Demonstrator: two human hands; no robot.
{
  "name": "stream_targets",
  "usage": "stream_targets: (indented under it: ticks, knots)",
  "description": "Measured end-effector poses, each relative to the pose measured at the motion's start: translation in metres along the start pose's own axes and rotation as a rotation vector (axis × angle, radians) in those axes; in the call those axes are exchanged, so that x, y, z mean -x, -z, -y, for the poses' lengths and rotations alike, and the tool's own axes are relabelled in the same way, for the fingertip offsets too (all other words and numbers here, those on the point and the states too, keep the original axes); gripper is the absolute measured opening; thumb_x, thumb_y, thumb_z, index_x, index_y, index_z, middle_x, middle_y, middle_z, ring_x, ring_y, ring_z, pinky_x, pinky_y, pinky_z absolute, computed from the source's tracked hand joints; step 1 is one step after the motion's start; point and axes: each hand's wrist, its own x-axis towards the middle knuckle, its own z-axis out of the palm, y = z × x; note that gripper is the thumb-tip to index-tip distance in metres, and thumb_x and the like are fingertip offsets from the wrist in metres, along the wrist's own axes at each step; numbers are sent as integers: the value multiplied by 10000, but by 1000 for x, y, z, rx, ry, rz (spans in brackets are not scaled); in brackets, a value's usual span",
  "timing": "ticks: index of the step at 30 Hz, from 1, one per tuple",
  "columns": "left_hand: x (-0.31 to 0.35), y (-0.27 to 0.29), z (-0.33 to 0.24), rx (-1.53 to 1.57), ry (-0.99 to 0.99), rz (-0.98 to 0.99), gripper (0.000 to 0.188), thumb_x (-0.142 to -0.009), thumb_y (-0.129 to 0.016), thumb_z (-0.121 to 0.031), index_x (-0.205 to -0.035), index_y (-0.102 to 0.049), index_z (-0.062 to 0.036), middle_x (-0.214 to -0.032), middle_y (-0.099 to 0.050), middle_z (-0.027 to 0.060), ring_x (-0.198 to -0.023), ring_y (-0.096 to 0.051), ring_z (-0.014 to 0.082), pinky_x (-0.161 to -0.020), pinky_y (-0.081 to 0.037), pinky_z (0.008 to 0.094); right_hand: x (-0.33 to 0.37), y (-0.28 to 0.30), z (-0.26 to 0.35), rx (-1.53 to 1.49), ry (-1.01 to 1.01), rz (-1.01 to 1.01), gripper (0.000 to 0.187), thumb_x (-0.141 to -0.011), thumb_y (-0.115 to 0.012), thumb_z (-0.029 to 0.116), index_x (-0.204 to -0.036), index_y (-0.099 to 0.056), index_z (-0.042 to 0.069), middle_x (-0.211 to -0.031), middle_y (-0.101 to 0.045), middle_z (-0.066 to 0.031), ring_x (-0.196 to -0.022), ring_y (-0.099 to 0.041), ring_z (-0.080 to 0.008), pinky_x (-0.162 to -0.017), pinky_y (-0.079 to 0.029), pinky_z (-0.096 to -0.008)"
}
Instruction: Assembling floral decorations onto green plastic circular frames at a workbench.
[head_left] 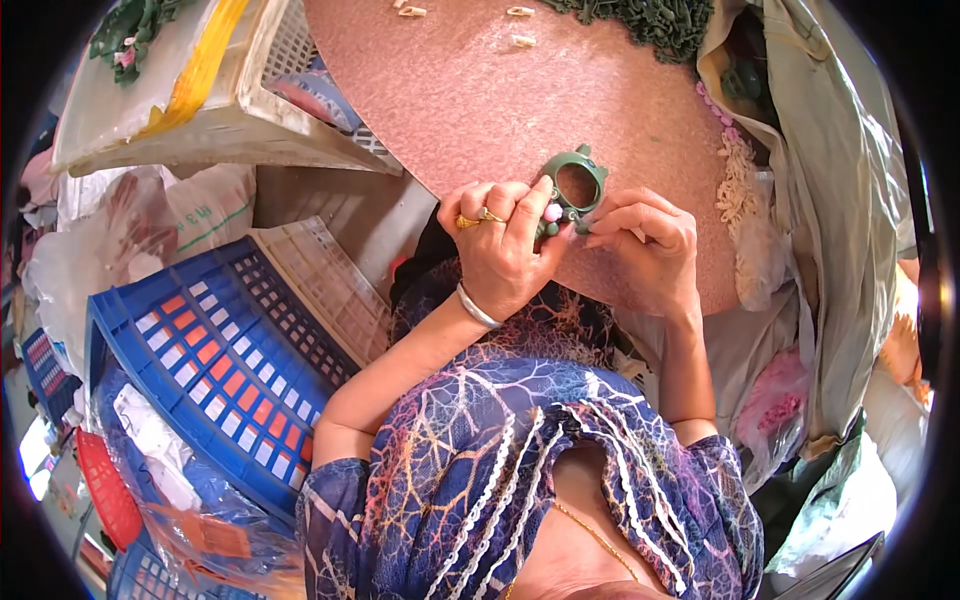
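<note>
Over the table's near edge I hold a dark green plastic ring-shaped piece (581, 157) with small ear-like bumps on top. My left hand (505, 245) grips it from the left, fingers closed round its lower side. A small lilac ball (553, 212) shows beside the left fingertips, among small green parts under the ring. My right hand (652, 240) is closed in a pinch at the ring's lower right edge. Whatever lies between those right fingertips is too small to make out.
The round pinkish table (450, 90) carries small cream pieces (523, 41), a dark green heap (665, 25) and a cream cluster (737, 185) along its right edge. At left stand a white crate (210, 130) and a blue basket (130, 310). Grey cloth (845, 180) hangs right.
</note>
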Motion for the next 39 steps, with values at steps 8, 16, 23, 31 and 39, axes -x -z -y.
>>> stream_targets:
  ticks: [8, 16, 23, 31, 39]
  knots:
    - [-1, 1, -1, 17, 5, 12, 466, -656, -826, -211, -1100, -705, -136, -960, -587, -6, -962, -526, 220, -931, -301, 402, -30, 11, 3, -12, -99, 163, 146, -702, -783, -37, -818, -697, -13, -814, -695, -68, -731, -649, -135, -658, -514, -281]
    - [-2, -2, -1, 5, -10, 9, 443, -677, -814, -226, -1093, -707, -116, -947, -592, -4, -943, -532, 222, -930, -312, 416, -54, 18, 22, 390, -24, 383, 106, -744, -749, 92, -826, -705, 40, -793, -688, -120, -743, -689, -297, -664, -517, -375]
    - [2, 0, 0, -60, 16, 19, 428, -704, -797, -260, -1089, -703, -101, -976, -581, 11, -969, -522, 232, -962, -311, 436, -74, 24, 11, 144, 117, 364, 168, -757, -761, 43, -923, -750, 62, -1139, -689, -124, -797, -699, -211, -670, -552, -326]
    - [1, -7, -2, -49, -43, -4, 514, -660, -841, -285, -1123, -688, -124, -989, -566, 8, -979, -512, 230, -961, -307, 441, -118, 74, -131, 1088, 386, -472, 376, -911, -659, 130, -1264, -629, 3, -1333, -604, -187, -1163, -599, -383, -1009, -474, -435]
    - [3, -10, 5, -81, -39, -19, 508, -658, -839, -285, -1117, -689, -128, -985, -566, 7, -973, -511, 233, -959, -310, 442, -50, 26, -68, 645, 288, -231, 273, -839, -676, -5, -1108, -703, 30, -1181, -685, -176, -1048, -676, -353, -864, -572, -379]
